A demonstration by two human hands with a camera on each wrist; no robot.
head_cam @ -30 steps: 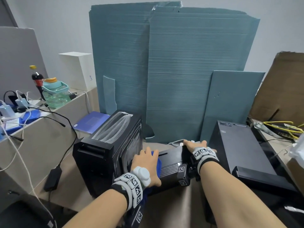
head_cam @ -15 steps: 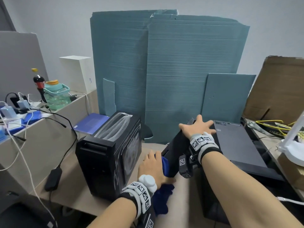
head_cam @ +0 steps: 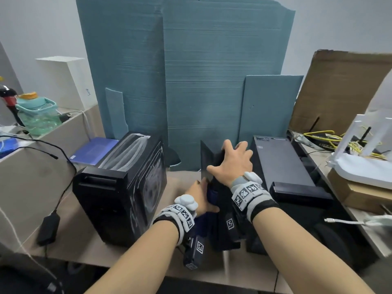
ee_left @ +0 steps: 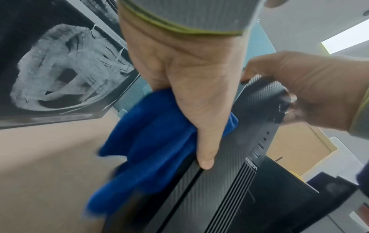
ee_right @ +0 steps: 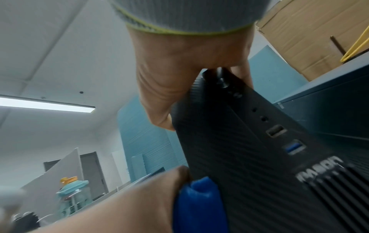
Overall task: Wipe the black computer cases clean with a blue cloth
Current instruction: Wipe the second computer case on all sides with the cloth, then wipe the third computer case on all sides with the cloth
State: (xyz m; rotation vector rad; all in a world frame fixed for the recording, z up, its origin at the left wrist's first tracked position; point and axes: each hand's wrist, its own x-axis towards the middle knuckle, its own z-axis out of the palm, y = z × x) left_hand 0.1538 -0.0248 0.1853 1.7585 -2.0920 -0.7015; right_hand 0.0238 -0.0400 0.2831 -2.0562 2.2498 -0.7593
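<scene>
A slim black computer case (head_cam: 206, 164) stands on end in the middle of the desk. My right hand (head_cam: 231, 164) grips its top end, thumb on one face and fingers over the other, which the right wrist view shows on the case (ee_right: 239, 157). My left hand (head_cam: 199, 198) presses the blue cloth (head_cam: 212, 196) flat against the case's left side. In the left wrist view my thumb lies straight along the case (ee_left: 229, 181) edge over the cloth (ee_left: 151, 141), whose loose end hangs down. My other left fingers are hidden behind the cloth.
A large black tower case (head_cam: 118, 196) with white smear marks on its side stands close on the left. A grey-black case (head_cam: 282, 162) lies flat on the right. Teal foam boards (head_cam: 212, 81) lean behind. Cables and a power brick (head_cam: 47, 230) trail at the left.
The slim case lay flat a second ago; my right hand has tipped it up onto its end. My left hand with the cloth went from its top face to its left side.
</scene>
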